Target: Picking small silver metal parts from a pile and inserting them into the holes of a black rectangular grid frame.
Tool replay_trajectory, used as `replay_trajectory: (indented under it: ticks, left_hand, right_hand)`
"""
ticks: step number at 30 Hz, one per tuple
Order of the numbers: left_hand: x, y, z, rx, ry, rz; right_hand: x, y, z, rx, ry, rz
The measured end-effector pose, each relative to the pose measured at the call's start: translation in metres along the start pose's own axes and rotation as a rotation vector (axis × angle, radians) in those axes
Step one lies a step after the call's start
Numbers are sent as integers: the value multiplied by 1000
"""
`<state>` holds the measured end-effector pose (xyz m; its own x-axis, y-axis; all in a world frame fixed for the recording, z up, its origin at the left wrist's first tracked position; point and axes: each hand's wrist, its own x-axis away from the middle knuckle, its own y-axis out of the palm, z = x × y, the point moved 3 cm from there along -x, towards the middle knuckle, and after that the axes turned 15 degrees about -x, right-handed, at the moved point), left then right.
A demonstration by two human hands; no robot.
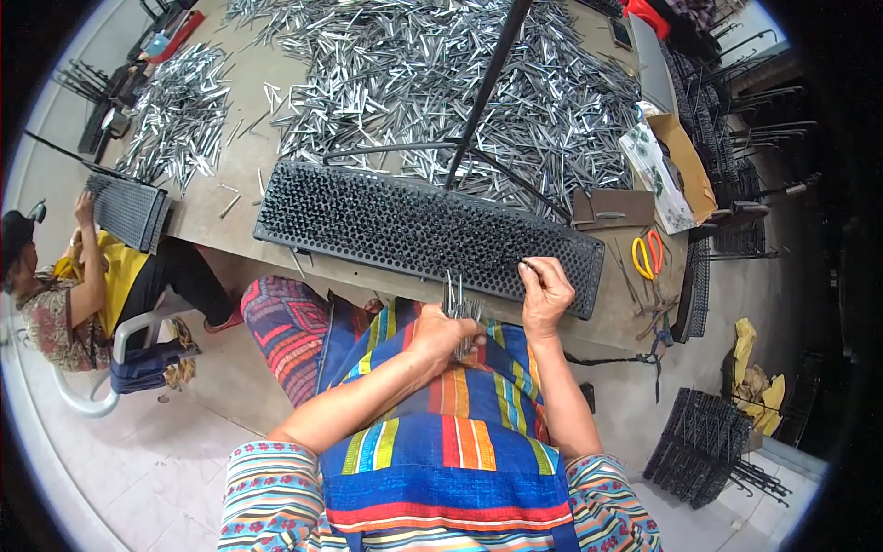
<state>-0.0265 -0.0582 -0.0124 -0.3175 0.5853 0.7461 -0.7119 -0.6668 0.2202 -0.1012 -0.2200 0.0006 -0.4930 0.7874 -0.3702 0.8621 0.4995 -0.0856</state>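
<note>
My left hand [436,335] is closed around a bundle of thin grey metal rods [457,300], held upright over my lap just below the rack's near edge. A long black rack [303,207] with rows of small round holes lies tilted along the table's near edge. At its right part, my right hand [546,293] has thumb and forefinger pinched together close to the holes. Whatever sits between those fingertips is too small to make out. Many holes look filled with dark pieces, while the row along the near edge shows bare.
A broad heap of metal rods [386,92] covers the table beyond the rack. At right are a brown flat case [612,208], yellow-and-orange-handled pliers [647,256] and an opened cardboard box [685,166]. A black bar [487,87] rises over the rack. Another person [69,294] sits left.
</note>
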Motion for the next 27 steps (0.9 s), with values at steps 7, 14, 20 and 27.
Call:
replay_trajectory:
  ticks: [7,14,20,27]
  left_hand:
    - [0,1,3,9,-9,-5]
    - [1,2,5,9,21,-26]
    - [-3,2,1,-57,113,-23]
    - [0,4,2,-189,198,-18]
  right_hand:
    - [-1,2,-5,70,-34,-22]
    - [-4,4,-13,181,-58,-38]
    - [-4,4,-10,197,-39,-50]
    - [2,5,-9,267,102,-86]
